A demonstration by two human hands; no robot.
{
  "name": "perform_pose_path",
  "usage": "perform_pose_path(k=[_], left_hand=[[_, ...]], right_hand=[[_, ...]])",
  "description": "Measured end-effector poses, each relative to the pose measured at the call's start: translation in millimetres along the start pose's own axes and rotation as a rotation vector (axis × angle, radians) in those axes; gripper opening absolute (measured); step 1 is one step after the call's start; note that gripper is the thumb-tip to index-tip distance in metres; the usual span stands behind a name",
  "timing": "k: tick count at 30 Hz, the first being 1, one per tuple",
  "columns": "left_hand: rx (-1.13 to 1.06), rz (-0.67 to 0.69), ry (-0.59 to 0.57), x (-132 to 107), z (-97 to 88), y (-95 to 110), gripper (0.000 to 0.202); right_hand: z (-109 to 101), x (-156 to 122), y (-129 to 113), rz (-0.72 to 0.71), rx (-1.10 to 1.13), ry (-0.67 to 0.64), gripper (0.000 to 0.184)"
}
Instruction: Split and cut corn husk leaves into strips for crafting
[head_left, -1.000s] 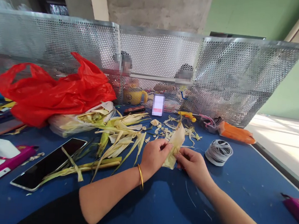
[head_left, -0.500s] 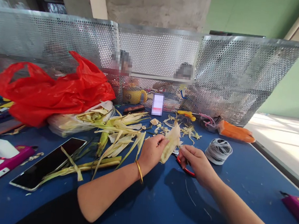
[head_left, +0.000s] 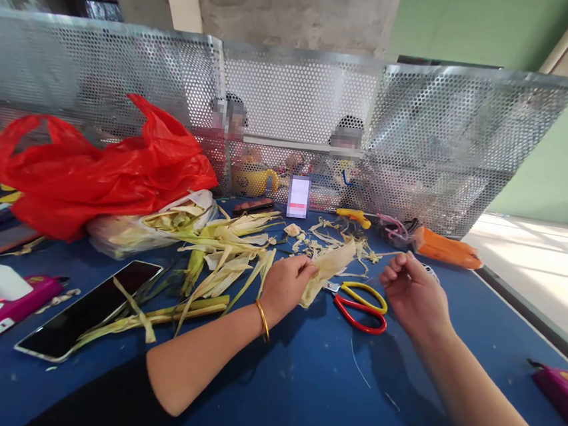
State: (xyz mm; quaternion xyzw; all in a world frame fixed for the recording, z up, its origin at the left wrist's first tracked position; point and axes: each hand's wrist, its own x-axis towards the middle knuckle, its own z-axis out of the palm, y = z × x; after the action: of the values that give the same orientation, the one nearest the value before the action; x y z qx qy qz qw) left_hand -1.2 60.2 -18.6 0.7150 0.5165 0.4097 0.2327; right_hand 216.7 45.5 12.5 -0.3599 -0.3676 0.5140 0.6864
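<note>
My left hand (head_left: 287, 287), with a gold bangle at the wrist, pinches a pale corn husk (head_left: 331, 268) that slants up to the right. Off to its right, my right hand (head_left: 414, 289) is raised with its fingers curled closed. A thin pale strip (head_left: 389, 253), apparently husk, sticks out leftward from its fingertips. Between the hands, on the blue table, lie scissors (head_left: 362, 308) with one yellow and one red handle loop. Behind my right hand a grey-white roll of cord (head_left: 431, 273) is mostly hidden. Curly husk scraps (head_left: 325, 230) lie beyond the held husk.
Loose corn husks (head_left: 234, 235) are heaped left of my hands, beside a red plastic bag (head_left: 118, 163). A black-screened phone (head_left: 91, 311) and a purple power strip (head_left: 4, 303) lie nearer left. A lit phone (head_left: 298, 197) stands before the perforated metal screen (head_left: 300, 94), with people behind it.
My right hand has moved right and up, away from the held husk, with a thin strip in its fingers. The husk tilts further right, and the scissors' handles now show.
</note>
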Motion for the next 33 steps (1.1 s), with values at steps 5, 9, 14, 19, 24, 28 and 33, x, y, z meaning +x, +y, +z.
perform_pose_path(k=[5, 9, 14, 19, 24, 28, 33], left_hand=[[0.049, -0.027, 0.020, 4, -0.4, -7, 0.025], [0.071, -0.068, 0.024, 8, -3.3, -9, 0.022], [0.136, -0.102, 0.029, 14, -8.5, -16, 0.021], [0.155, -0.158, 0.072, 23, -15.0, -29, 0.025], [0.171, -0.125, 0.172, 21, -14.5, -21, 0.025], [0.179, -0.019, 0.191, 10, -8.3, -3, 0.022], [0.165, 0.052, 0.216, -2, -1.5, 11, 0.015]], right_hand=[[-3, 5, -17, -0.056, 0.166, 0.169, 0.023], [-4, 6, -27, -0.129, 0.220, 0.278, 0.025], [-7, 9, -36, -0.243, 0.180, 0.383, 0.028], [-11, 11, -40, -0.354, 0.120, 0.414, 0.028], [-13, 10, -21, -0.695, -0.496, 0.291, 0.026], [-11, 4, -1, -0.562, -1.293, -0.011, 0.020], [5, -16, 12, -0.320, -1.702, -0.182, 0.021]])
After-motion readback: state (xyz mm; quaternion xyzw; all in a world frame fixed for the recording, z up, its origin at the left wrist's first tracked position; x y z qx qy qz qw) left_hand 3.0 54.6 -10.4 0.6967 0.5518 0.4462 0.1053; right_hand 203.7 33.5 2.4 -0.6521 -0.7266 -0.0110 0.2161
